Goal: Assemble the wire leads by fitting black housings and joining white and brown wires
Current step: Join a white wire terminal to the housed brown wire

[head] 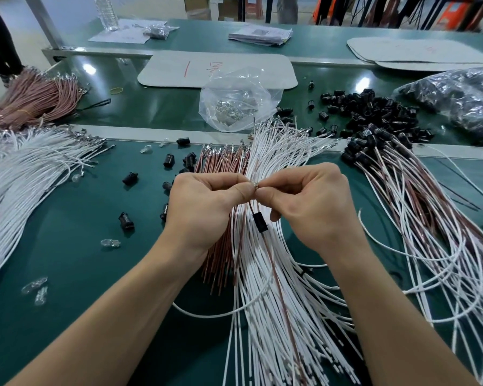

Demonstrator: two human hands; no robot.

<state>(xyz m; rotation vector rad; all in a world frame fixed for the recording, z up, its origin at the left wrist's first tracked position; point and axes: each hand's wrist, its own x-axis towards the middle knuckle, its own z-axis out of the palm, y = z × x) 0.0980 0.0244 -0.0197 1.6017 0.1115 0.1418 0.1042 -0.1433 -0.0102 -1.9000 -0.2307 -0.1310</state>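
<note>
Black housing sits threaded on the brown wire, hanging just below the fingers and above the white wires on the green bench. The left hand pinches a small clear part. The right hand pinches the brown wire's end against it. The step appears to be seating the terminal. Grip close to the joint, align both pieces straight, and push without kinking. Then slide the housing up.

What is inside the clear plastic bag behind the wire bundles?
The clear plastic bag holds a small heap of shiny metal pieces. Its crumpled folds blur them, so their exact kind cannot be told.
</note>
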